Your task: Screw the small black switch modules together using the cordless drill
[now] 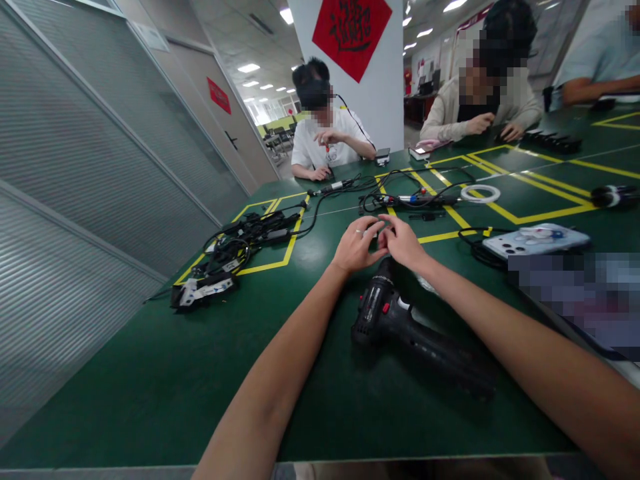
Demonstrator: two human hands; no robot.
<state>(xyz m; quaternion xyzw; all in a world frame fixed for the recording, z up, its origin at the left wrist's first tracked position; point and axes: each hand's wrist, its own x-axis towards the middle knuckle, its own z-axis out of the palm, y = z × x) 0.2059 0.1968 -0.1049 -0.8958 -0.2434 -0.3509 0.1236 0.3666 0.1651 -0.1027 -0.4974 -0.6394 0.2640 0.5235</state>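
Observation:
My left hand (356, 244), with a ring on one finger, and my right hand (403, 244) meet over the green table. The fingertips of both are bent together around something small and dark, mostly hidden by the fingers. Just below them a black cordless drill (377, 310) lies on its side, its chuck close under my hands and its handle pointing to the lower right between my forearms. A clear plastic piece, partly covered, rests beside my right wrist.
Black cables and adapters (270, 235) lie heaped on the left. Beyond my hands are a pen-shaped electric screwdriver (415, 199) and a white ring (480, 194). A phone (537, 241) lies on the right near a pixelated screen. Several people sit around the table (165, 387).

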